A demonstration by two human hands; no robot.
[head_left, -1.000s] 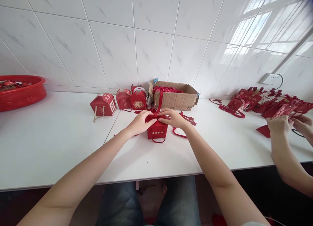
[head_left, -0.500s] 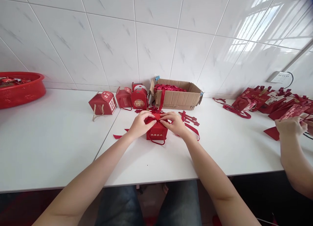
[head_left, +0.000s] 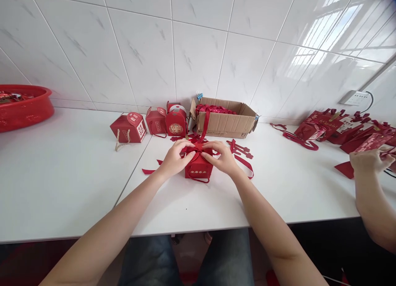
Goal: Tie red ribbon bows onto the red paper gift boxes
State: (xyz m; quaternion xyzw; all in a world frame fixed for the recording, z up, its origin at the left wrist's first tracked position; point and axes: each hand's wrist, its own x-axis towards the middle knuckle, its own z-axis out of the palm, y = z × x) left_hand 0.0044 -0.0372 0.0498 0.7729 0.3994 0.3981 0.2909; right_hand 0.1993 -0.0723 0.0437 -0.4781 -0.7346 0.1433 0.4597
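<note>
A small red gift box [head_left: 198, 169] with gold lettering and a red cord handle stands on the white table in front of me. At its top a red ribbon [head_left: 198, 151] is crossed or knotted, partly covered by fingers. My left hand [head_left: 177, 157] pinches the ribbon from the left, thumb and fingers bent. From the other side my right hand [head_left: 220, 155] pinches it too, its thumb beside the knot. Loose ribbon tails [head_left: 149, 171] lie to the left, and another ribbon loop [head_left: 244, 165] lies to the right.
Behind the gift box stands a cardboard box [head_left: 227, 125] of red ribbon. Red boxes [head_left: 129, 128] stand left of it, and a red basin [head_left: 24, 113] is at far left. Flower-ended red strips [head_left: 243, 148] lie nearby. At right a co-worker's hand [head_left: 368, 160] works beside several red bags [head_left: 328, 123].
Both hands stay at the ribbon with only slight finger shifts. The cord handle on the box front hangs a little differently. The view has tilted slightly.
</note>
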